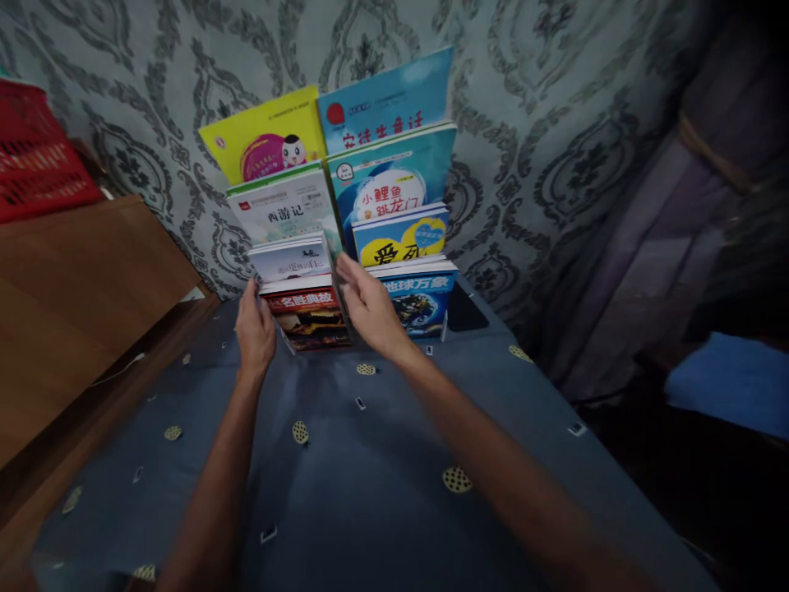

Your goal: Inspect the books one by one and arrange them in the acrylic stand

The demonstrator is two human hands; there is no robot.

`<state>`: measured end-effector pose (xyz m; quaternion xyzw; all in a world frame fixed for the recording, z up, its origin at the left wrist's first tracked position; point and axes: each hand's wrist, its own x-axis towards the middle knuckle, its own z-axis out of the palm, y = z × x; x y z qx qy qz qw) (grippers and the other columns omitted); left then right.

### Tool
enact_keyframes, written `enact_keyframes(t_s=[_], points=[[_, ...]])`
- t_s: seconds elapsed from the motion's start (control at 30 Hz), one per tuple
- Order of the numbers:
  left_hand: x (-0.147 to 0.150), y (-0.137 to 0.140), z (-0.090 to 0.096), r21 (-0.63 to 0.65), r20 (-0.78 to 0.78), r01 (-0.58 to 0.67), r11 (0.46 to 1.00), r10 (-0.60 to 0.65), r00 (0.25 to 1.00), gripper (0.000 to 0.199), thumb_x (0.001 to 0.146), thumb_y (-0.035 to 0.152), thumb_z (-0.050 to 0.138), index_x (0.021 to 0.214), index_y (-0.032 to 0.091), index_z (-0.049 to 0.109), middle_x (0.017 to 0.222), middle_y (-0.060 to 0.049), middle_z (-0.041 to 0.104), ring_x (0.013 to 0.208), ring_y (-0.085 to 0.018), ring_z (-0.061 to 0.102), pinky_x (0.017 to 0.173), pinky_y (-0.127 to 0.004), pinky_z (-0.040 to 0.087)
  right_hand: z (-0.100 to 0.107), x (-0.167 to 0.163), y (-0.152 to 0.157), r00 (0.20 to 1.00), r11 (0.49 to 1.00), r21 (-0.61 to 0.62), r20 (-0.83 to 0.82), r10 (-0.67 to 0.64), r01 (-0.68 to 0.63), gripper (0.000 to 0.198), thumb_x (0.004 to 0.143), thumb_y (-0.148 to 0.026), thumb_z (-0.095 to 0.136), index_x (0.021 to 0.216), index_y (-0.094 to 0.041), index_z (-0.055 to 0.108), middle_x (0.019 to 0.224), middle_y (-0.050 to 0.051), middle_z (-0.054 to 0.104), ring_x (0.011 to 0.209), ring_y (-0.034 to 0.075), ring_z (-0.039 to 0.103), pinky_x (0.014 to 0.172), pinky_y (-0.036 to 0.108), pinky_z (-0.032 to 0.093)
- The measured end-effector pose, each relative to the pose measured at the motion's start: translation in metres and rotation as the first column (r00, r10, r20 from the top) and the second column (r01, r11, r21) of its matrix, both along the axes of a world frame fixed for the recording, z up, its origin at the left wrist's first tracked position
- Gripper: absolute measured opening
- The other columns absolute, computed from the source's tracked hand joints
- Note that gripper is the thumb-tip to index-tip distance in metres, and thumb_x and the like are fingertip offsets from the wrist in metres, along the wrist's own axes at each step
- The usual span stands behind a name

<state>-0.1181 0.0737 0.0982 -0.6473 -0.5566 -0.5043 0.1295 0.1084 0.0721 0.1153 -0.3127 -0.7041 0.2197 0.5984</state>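
Two side-by-side rows of upright books stand in rising tiers against the wall. My left hand (256,330) is at the outer left edge of the left row, by the red-and-dark front book (311,316). At that row's inner edge, my right hand (374,311) has its fingertips in the gap between the rows. The left row is held between both hands. Behind its front book come a pale book (289,261), a grey-green book (284,210) and a yellow book (265,136). The right row has a blue globe-cover book (419,304) in front, partly covered by my right hand.
The books stand on a dark blue cloth (345,493) patterned with pineapples. A dark flat object (467,308) lies right of them. At left are a wooden panel (80,304) and a red basket (40,156); at right, a tied curtain (647,263) and a blue item (731,382).
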Motion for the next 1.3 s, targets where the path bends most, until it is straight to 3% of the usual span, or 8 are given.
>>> enact_keyframes(t_s=[0.2, 0.3, 0.6, 0.9, 1.3], points=[[0.030, -0.014, 0.016, -0.010, -0.310, 0.048, 0.999, -0.049, 0.949, 0.050, 0.102, 0.033, 0.039, 0.149, 0.015, 0.045, 0.153, -0.018, 0.048, 0.146, -0.028, 0.041, 0.124, -0.051, 0.025, 0.044, 0.042, -0.029, 0.975, 0.992, 0.124, -0.220, 0.014, 0.014, 0.049, 0.102, -0.022, 0.038, 0.150, -0.028, 0.047, 0.145, 0.003, 0.061, 0.138, 0.026, 0.054, 0.109, 0.053, 0.051], [0.037, -0.009, 0.015, -0.060, -0.365, 0.052, 0.997, -0.070, 0.928, 0.047, 0.102, 0.034, 0.039, 0.145, 0.017, 0.050, 0.151, -0.018, 0.051, 0.145, -0.028, 0.042, 0.124, -0.054, 0.021, 0.055, 0.060, -0.038, 0.961, 0.989, 0.144, -0.277, 0.003, 0.038, 0.043, 0.104, -0.027, 0.040, 0.145, -0.030, 0.052, 0.144, 0.002, 0.061, 0.139, 0.027, 0.053, 0.106, 0.051, 0.053], [0.042, 0.002, 0.008, -0.021, -0.358, -0.032, 0.999, 0.022, 0.933, 0.041, 0.101, 0.034, 0.041, 0.133, 0.018, 0.060, 0.138, -0.016, 0.062, 0.135, -0.027, 0.051, 0.123, -0.048, 0.021, 0.059, 0.079, -0.041, 0.942, 0.979, 0.186, -0.337, -0.010, 0.077, 0.033, 0.106, -0.036, 0.041, 0.133, -0.031, 0.059, 0.127, 0.000, 0.071, 0.124, 0.021, 0.066, 0.093, 0.034, 0.060], [0.045, 0.004, 0.005, 0.016, -0.387, -0.086, 0.996, 0.085, 0.918, 0.045, 0.101, 0.038, 0.041, 0.135, 0.016, 0.059, 0.137, -0.018, 0.062, 0.133, -0.028, 0.052, 0.121, -0.047, 0.023, 0.071, 0.079, -0.052, 0.869, 0.988, 0.136, -0.495, 0.002, 0.075, 0.018, 0.101, -0.029, 0.054, 0.109, -0.024, 0.069, 0.103, 0.002, 0.078, 0.089, 0.015, 0.077, 0.065, 0.021, 0.062], [0.037, -0.011, 0.004, -0.011, -0.397, -0.082, 0.997, 0.071, 0.915, 0.050, 0.101, 0.034, 0.041, 0.147, 0.013, 0.046, 0.152, -0.020, 0.050, 0.147, -0.029, 0.040, 0.126, -0.053, 0.015, 0.073, 0.084, -0.057, 0.861, 0.995, 0.095, -0.508, 0.032, 0.019, 0.018, 0.097, -0.037, 0.061, 0.106, -0.024, 0.070, 0.100, 0.002, 0.078, 0.087, 0.017, 0.077, 0.067, 0.026, 0.064]])
